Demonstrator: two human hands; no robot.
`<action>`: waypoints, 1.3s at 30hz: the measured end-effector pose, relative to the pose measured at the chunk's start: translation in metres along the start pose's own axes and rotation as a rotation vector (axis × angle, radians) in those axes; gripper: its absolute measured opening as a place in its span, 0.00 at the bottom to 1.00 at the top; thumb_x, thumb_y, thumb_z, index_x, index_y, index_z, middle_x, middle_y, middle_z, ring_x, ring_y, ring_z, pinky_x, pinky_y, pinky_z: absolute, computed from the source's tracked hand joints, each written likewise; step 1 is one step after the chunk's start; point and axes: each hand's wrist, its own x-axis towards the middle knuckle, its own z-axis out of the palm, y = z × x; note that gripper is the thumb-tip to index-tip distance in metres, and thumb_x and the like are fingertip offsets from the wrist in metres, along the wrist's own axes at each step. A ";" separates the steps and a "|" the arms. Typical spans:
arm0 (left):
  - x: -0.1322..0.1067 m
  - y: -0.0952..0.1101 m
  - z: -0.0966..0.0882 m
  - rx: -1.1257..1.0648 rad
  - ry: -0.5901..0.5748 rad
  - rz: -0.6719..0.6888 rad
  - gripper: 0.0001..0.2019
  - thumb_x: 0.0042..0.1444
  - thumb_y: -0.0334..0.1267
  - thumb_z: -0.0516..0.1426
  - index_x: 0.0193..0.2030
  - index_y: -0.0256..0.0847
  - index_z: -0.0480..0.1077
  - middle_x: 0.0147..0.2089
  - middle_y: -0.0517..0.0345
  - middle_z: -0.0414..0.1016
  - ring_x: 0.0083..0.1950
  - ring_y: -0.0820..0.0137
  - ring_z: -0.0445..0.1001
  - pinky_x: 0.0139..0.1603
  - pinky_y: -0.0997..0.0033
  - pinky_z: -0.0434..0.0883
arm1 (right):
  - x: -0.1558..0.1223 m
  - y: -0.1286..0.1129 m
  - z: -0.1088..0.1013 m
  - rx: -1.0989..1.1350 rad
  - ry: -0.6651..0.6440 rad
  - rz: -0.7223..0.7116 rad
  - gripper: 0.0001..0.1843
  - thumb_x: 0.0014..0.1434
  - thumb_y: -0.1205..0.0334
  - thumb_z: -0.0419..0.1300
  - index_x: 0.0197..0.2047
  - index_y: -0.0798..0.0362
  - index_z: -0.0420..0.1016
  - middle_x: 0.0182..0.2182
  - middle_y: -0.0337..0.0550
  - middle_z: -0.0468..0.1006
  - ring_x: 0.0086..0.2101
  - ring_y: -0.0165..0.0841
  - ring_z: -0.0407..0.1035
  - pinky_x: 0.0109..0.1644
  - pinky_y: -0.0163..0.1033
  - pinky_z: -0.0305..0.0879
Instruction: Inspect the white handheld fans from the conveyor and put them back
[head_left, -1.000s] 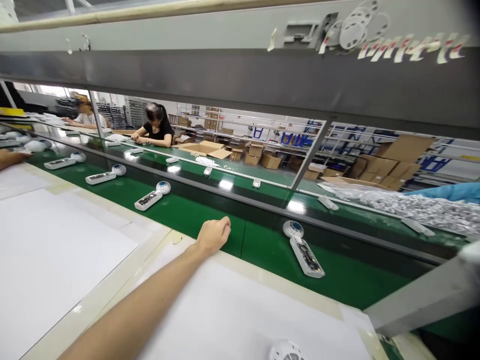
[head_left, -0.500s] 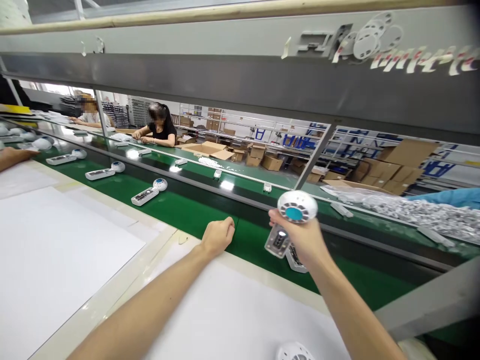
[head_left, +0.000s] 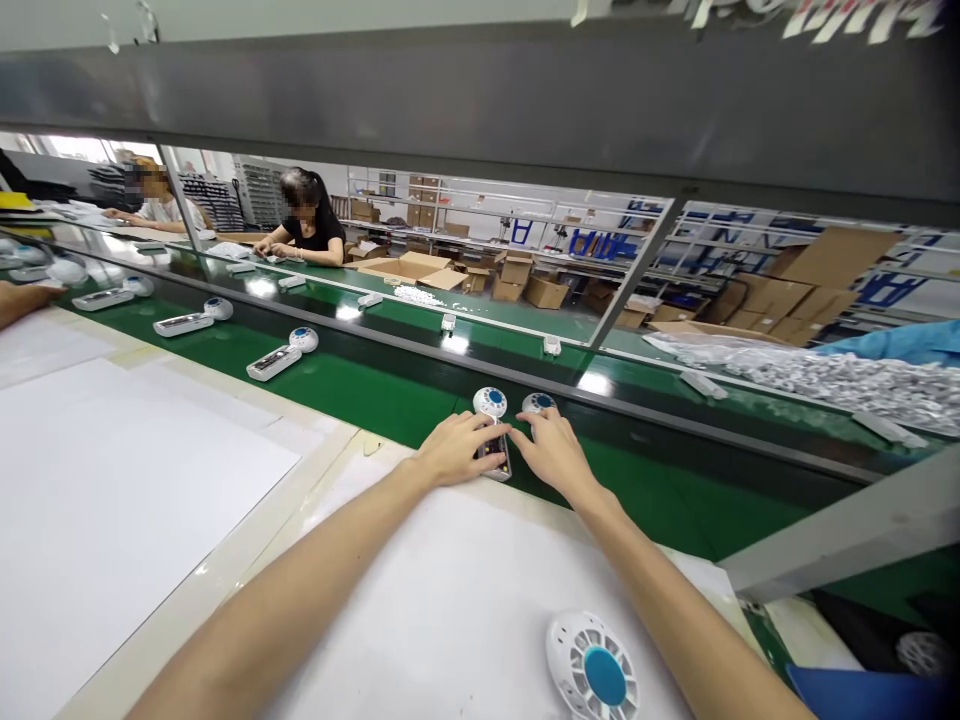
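At the near edge of the green conveyor belt, my left hand grips the handle of a white handheld fan with a round blue-centred head. Dark inner parts show in its open handle. Just to the right, my right hand is curled over a second handheld fan, whose round head shows past the fingers; its handle is hidden. The fingertips of both hands nearly meet. On the white work surface below my right forearm lies a larger-looking fan piece with slots and a blue centre.
More open-handled fans, one of them nearby, lie spaced along the green belt to the left. A metal post slants at the right. Another person's hand is at the far left; two people sit across the line.
My right hand has lowered the fan it held up onto the belt and moved left. My left hand has opened from a fist and closed on a fan. The view has tilted down.
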 end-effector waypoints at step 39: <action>-0.009 -0.007 -0.001 0.368 0.330 -0.355 0.15 0.57 0.20 0.53 0.40 0.41 0.76 0.51 0.46 0.76 0.57 0.51 0.68 0.60 0.44 0.60 | -0.070 -0.071 -0.112 1.227 -0.112 -0.251 0.36 0.55 0.63 0.65 0.64 0.43 0.57 0.47 0.41 0.77 0.40 0.38 0.80 0.39 0.45 0.80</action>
